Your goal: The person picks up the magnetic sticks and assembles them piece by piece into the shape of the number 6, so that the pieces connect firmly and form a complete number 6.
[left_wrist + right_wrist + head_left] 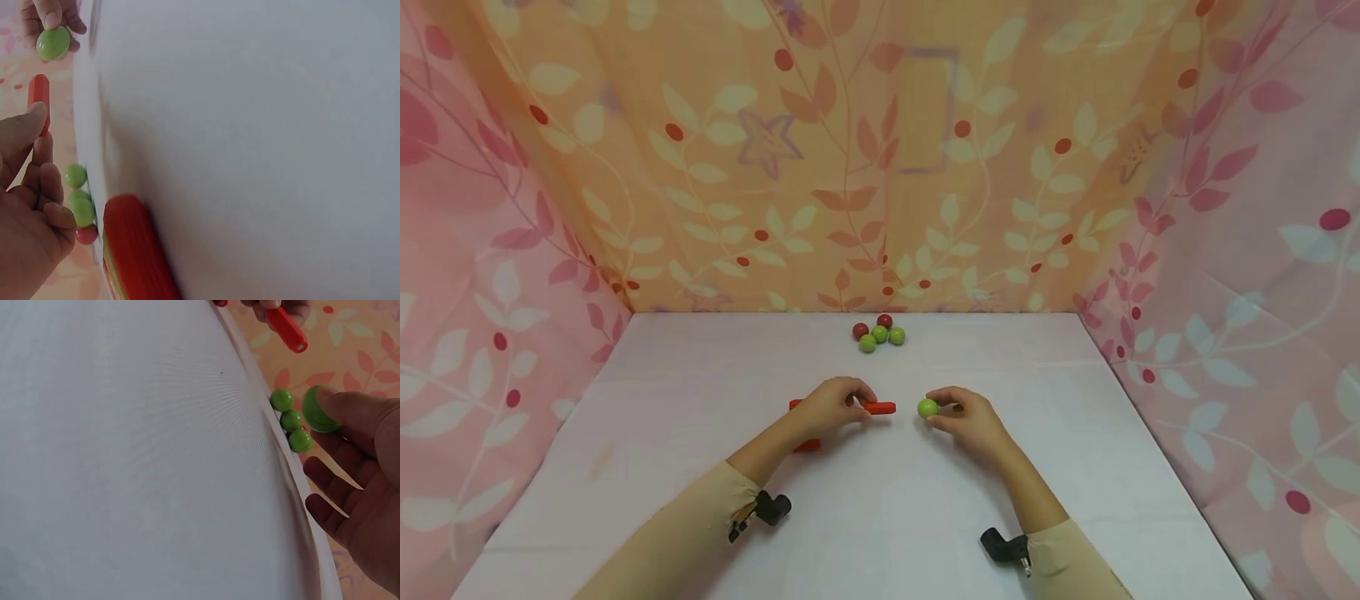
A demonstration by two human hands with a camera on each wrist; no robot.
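Note:
My left hand [833,405] pinches a slim red plastic handle [882,408] between thumb and fingers, above the table. The right wrist view shows a small hole in the rounded end of this red handle [291,334]. To its right, my right hand [976,419] holds a glossy green ball [928,408] between thumb and fingers. A gap separates the ball from the handle. Under my left forearm lies another red piece [807,446], mostly hidden. Close up in the left wrist view, a red ridged piece [137,244] has a yellow-green side; its kind I cannot tell.
Toward the back of the white table [700,358] sits a cluster of several balls, green [897,336] and dark red [861,332]. Patterned cloth walls [880,167] enclose the table at the back and both sides. Black wrist cameras [772,507] sit at both sleeves.

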